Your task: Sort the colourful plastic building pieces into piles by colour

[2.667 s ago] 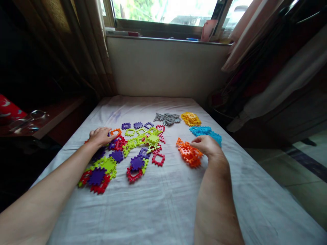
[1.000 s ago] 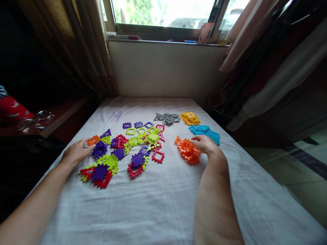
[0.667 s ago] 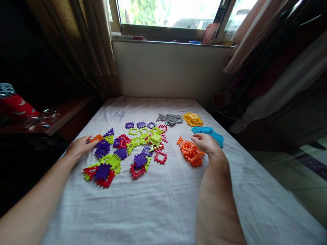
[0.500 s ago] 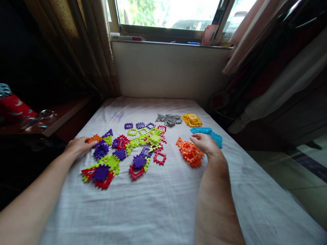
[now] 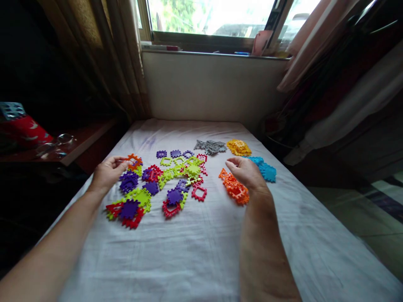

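Observation:
My left hand (image 5: 108,173) pinches an orange interlocking tile (image 5: 134,159) by its edge, held just over the purple and lime tiles at the left. Below it lie a purple tile stack (image 5: 129,181) and a lime tile (image 5: 142,196) with red and purple ones overlapping. My right hand (image 5: 247,173) hovers above the far edge of the orange tile pile (image 5: 234,188). Its fingers stretch to the left with a small gap at the thumb, and nothing shows between them. Behind that hand is a blue tile pile (image 5: 267,171), partly covered by it.
Mixed lime tiles (image 5: 192,170), purple and red tiles spread over the middle of the bedsheet (image 5: 189,256). A grey tile pile (image 5: 212,147) and a yellow tile pile (image 5: 238,147) lie farther back. Eyeglasses (image 5: 64,139) rest on the side table at left.
My left hand has lifted the orange tile and carried it rightward over the purple ones. My right hand has shifted slightly left and back above the orange pile.

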Tool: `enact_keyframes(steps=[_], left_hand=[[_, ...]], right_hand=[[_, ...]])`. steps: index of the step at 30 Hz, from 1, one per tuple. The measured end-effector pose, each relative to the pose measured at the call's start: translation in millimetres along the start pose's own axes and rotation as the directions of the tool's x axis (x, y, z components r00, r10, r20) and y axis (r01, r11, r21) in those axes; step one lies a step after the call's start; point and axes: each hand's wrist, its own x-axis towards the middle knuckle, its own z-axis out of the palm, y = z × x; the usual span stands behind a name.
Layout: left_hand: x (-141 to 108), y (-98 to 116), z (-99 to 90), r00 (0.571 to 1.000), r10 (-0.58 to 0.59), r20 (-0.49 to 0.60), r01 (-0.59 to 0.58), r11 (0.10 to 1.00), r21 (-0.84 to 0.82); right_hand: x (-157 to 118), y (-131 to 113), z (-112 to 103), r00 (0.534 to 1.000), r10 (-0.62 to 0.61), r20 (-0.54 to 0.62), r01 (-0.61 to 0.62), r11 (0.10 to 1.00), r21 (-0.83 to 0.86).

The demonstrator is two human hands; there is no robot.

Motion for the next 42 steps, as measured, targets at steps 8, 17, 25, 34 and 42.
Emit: enact_keyframes(steps=[8, 17, 25, 34, 42], left_hand=[[-79.5, 68.4, 95.8, 0.873, 0.320, 0.367, -0.147, 0.891, -0.429], [-77.2, 88.1, 126.2, 0.724, 0.452, 0.521, -0.399, 0.891, -0.217], [-26.0, 100.6, 155.7, 0.699, 0.417, 0.582, -0.632, 0.741, 0.227], [-2.5, 123.9, 212.3, 0.585, 0.292, 0.757, -0.740, 0.573, 0.351], [7.0, 116.6, 218.5, 0.541, 0.258, 0.801, -0.769, 0.536, 0.347]], right_hand=[[-30.4, -52.3, 54.5, 0.920, -0.365, 0.145, 0.295, 0.886, 0.358], [-28.0, 4.2, 34.4, 0.976, -0.210, -0.054, 0.216, 0.960, 0.178], [-28.0, 62.6, 42.2, 0.948, -0.198, -0.248, 0.133, 0.957, -0.257], [-37.5, 88.6, 79.2, 0.950, -0.276, -0.143, 0.209, 0.909, -0.361], [17.4, 67.2, 85.0, 0.973, -0.173, -0.150, 0.119, 0.942, -0.315]])
